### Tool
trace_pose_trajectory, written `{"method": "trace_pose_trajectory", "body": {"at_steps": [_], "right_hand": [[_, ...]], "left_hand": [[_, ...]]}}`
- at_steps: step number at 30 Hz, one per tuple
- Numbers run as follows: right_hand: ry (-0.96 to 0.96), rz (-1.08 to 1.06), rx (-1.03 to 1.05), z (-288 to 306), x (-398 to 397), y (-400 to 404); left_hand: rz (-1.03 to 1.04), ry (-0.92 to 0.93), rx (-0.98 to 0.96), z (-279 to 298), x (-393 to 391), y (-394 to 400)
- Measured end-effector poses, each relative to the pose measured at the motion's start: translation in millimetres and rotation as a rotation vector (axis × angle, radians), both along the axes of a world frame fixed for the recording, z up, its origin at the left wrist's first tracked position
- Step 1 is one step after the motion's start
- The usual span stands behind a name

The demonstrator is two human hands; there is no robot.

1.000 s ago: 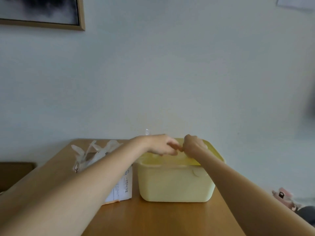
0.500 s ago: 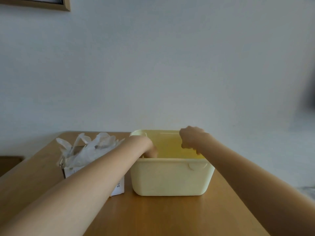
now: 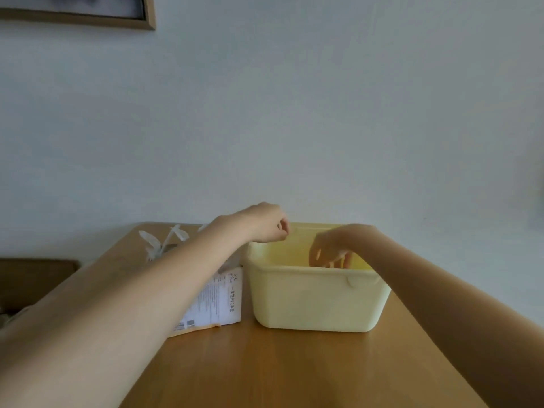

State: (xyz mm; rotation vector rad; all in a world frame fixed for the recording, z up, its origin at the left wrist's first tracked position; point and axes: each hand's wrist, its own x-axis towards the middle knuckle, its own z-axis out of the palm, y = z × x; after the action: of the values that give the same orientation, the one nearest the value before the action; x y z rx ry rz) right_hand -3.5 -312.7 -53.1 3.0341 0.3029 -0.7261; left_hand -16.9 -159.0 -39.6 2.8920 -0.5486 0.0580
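Observation:
A pale yellow plastic bin point(image 3: 318, 301) stands on the wooden table point(image 3: 294, 372), its top open. My left hand point(image 3: 266, 223) hovers over the bin's far left corner with the fingers curled into a loose fist; nothing shows in it. My right hand point(image 3: 334, 250) reaches down into the bin from the right, fingers straight and pointing downward, their tips hidden behind the front wall. What lies inside the bin is hidden.
A white printed box point(image 3: 219, 301) stands against the bin's left side, with thin clear plastic gloves point(image 3: 164, 240) sticking out of its top. The table ends at a plain wall. A framed picture point(image 3: 88, 13) hangs upper left.
My left hand rose out of the bin to above its left corner and curled. My right hand dropped from above the rim into the bin with fingers straightened.

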Motion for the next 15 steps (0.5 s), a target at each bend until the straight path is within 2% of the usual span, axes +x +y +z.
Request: {"method": "trace_pose_trajectory", "body": {"at_steps": [3,6,8,11,15], "right_hand": [[-0.230,0.079,0.367,20,-5,28],[-0.452,0.210,0.549,33,-15,66],[-0.518,0.318,0.522,36,-23,96],[-0.570,0.470,0.375,25,-24,131],[-0.544,0.545,0.299,9,-21,153]], "left_hand": [[0.088,-0.133,-0.110,8,-14,28],[0.232,-0.175,-0.162,7,-25,62],[0.323,-0.148,-0.168,5,-35,85],[0.382,-0.118,-0.201,5,-45,114],[0.400,0.111,-0.367,7,-60,133]]}}
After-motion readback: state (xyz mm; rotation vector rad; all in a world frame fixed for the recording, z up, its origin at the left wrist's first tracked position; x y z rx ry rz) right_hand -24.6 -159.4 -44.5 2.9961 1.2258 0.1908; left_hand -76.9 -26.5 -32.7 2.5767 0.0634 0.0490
